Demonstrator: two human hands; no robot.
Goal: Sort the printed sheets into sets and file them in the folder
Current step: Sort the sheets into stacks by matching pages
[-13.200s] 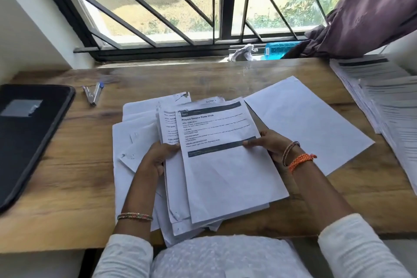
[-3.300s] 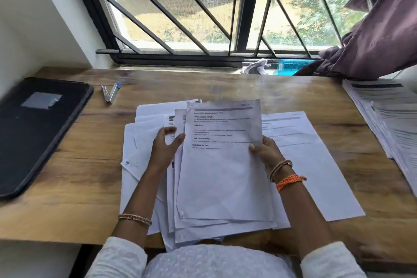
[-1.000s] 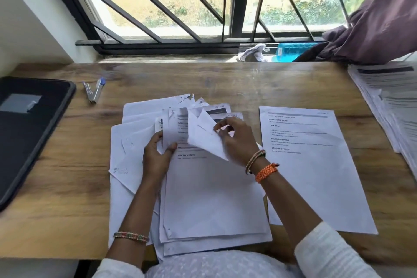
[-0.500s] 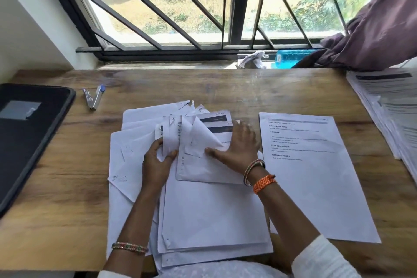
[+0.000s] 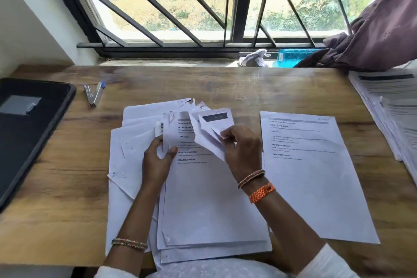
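- The right hand is curled at the top of the central stack; its fingertips pinch the folded-back upper corner of the top sheets, lifted clear of the page beneath.
- The left hand grips the stack's upper left edge, thumb laid on the printed face, fingers apparently tucked behind a few leaves.
- The central stack lies on the wooden desk directly in front of the person, untidily fanned, its near edge overhanging the desk.
- One printed sheet lies flat, alone, just right of the stack; judged to be the start of a set.
- Another pile of printed sheets sits at the far right edge.
- The black folder lies closed at the far left, well apart; a stapler rests near it.
- Handling judgement: the sheets are light, limp and slippery against each other. Corners crease readily. A pinch at a top corner should separate leaves; flat support underneath is advised for carrying.
- Filing has not begun.
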